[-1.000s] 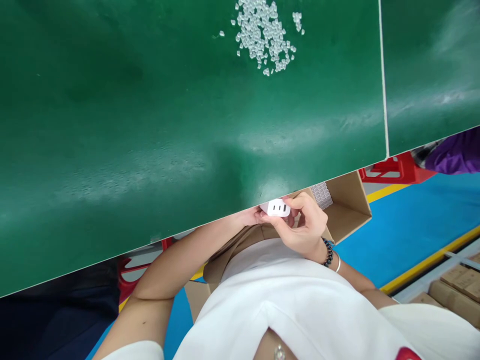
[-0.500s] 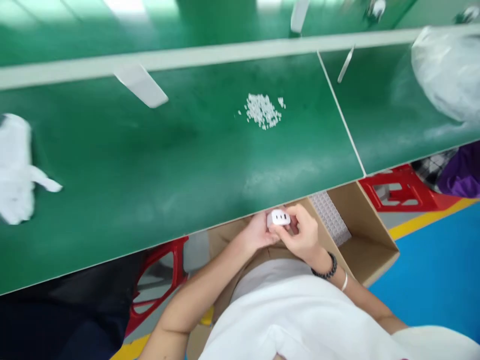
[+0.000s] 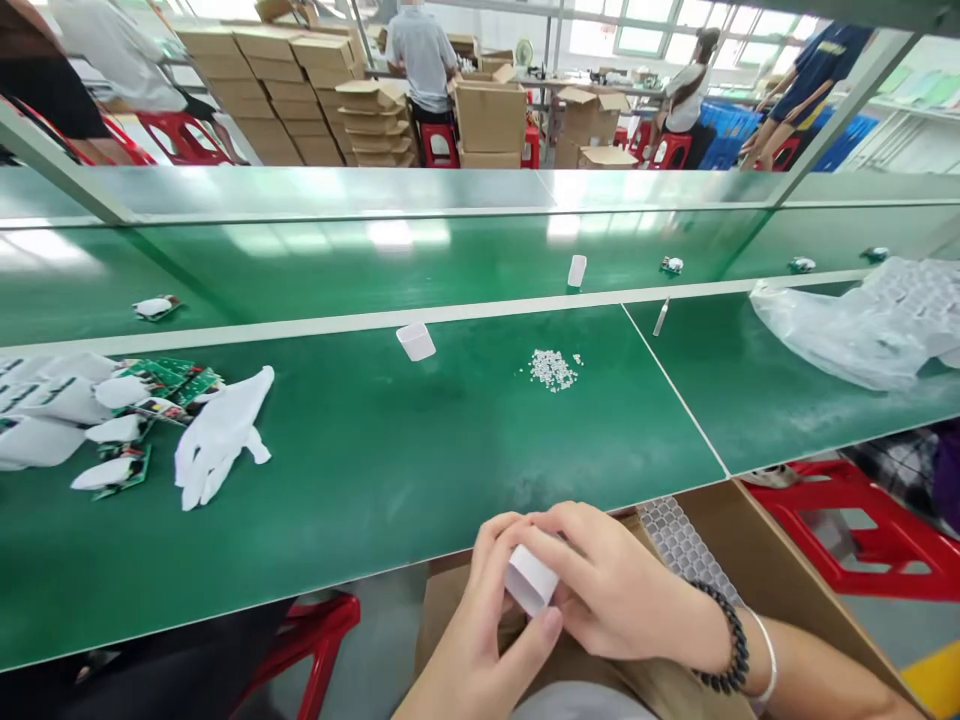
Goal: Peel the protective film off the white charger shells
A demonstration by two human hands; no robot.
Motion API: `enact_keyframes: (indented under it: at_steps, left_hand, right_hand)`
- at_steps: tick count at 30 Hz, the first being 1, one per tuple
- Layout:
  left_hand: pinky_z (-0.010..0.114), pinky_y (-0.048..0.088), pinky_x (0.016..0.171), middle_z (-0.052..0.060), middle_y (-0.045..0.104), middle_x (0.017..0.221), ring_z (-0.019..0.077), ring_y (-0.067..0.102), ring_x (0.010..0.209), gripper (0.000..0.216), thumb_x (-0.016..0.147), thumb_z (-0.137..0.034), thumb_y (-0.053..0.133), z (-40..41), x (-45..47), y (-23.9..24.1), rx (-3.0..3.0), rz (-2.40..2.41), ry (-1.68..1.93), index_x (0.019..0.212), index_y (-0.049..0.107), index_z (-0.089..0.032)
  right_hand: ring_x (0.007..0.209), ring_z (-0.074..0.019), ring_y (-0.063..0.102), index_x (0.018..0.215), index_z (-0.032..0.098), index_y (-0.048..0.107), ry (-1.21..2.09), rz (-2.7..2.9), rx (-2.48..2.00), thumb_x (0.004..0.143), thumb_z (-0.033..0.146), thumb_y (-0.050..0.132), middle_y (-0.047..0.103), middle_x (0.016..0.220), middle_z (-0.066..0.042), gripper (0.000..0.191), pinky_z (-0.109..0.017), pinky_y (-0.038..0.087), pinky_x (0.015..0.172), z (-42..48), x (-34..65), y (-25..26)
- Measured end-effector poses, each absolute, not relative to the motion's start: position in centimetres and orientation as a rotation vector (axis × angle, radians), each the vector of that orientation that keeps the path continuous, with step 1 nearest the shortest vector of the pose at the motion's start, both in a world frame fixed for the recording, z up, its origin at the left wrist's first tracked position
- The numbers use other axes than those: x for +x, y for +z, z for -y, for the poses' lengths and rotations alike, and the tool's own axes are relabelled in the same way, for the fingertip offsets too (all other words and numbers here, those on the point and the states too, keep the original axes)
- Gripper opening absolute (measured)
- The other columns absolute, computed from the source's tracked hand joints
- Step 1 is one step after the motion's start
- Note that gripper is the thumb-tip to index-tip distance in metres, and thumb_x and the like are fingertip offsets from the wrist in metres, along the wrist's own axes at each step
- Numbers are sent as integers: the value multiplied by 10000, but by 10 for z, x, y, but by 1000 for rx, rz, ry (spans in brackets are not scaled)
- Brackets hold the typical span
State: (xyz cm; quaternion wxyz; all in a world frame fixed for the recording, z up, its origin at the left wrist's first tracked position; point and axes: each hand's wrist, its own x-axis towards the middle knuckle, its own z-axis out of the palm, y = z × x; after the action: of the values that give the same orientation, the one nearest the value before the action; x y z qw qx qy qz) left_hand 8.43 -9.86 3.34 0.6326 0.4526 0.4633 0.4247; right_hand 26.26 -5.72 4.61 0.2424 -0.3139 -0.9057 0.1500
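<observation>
Over my lap, just off the table's near edge, both hands are closed around a white charger housing (image 3: 532,580). My left hand (image 3: 487,615) grips its left side, with the thumb at the lower end. From the other side my right hand (image 3: 626,590) wraps over the top, and its fingers hide part of the housing. On the green table ahead lies a small pile of white pieces (image 3: 553,369). Two more white housings are near the divider, one empty shell (image 3: 416,341) on this side and another housing (image 3: 577,271) beyond it.
To the left lie a white glove (image 3: 223,438) and circuit boards (image 3: 124,470) with white covers. A white pen-like tool (image 3: 661,317) and a plastic bag (image 3: 832,320) are on the right. An open cardboard box (image 3: 795,570) stands by my right arm, near a red stool (image 3: 862,530).
My view has tilted up, bringing the room beyond into sight. The housing has been turned, so its port face no longer shows, and both hands now cover more of it.
</observation>
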Motion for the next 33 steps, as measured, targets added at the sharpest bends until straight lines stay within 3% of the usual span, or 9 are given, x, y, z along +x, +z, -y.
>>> enact_keyframes:
  at_steps: [2,6,8,13,18,21,26,30,33]
  left_hand:
    - [344,535,968,82,383,1504,258,572,1226,601,926,-542,608,90,81,43,1080,-1101,1117,1469,436,-351]
    - [262,537,699,68,403,1435,117,616,830,711,937,-386,624,49,61,36,1148,-1260,1517,1529,236,-442]
    - [260,510,682,62,442,1352,100,584,772,671,899,-355,671,27,48,23,1194,-1412,1664,1472,323,-389]
    - [286,447,692,63,596,1165,150,537,766,347,898,-382,641,6,33,-5,1152,-1635,1338,1215,578,-256]
    - [306,426,723,47,618,899,204,531,793,233,885,-412,657,11,32,-1,1061,-1590,1329,1051,668,-250]
    - [309,454,780,70,647,1015,205,556,856,229,898,-402,634,10,28,5,1081,-1556,1227,1053,662,-236]
    - [319,490,776,109,590,1212,208,577,933,355,928,-410,563,-18,7,26,1396,-1641,1122,1227,538,-223]
    - [497,403,1094,224,446,1402,351,457,1306,614,917,-391,547,-81,-20,39,2089,-1889,1016,1449,399,-121]
    - [572,313,1171,246,360,1497,427,348,1422,683,891,-407,573,-133,-33,33,2310,-1872,788,1489,402,-126]
  right_hand:
    - [856,-259,577,1374,145,488,121,2565,-736,837,160,524,657,1054,-145,539,-391,510,702,37,250,56]
    - [856,-241,595,1263,177,537,-38,2577,-623,859,173,520,685,979,-107,404,-362,468,713,-49,215,81]
    - [909,-248,603,1268,188,512,99,2482,-856,869,220,572,686,1011,-101,406,-344,471,745,-120,191,97]
    - [953,-279,637,1334,132,453,388,2296,-1298,857,203,710,692,1124,-158,547,-387,514,811,-290,116,119]
    - [994,-201,666,1247,148,604,588,2385,-1354,973,358,651,656,1185,-87,348,-404,586,871,-342,49,88]
    - [1054,-220,661,1281,157,598,648,2439,-1307,976,361,649,638,1239,-95,370,-429,588,897,-342,30,75]
    - [1123,-266,599,1386,131,506,666,2434,-1120,849,241,781,612,1310,-155,613,-464,493,1028,-337,57,95]
    - [1027,-232,603,1212,113,628,702,2425,-1036,857,207,738,682,1146,-101,383,-396,474,991,-302,145,104]
    - [889,-201,622,1042,116,693,749,2401,-1101,863,203,692,711,982,-76,199,-364,496,875,-259,229,90]
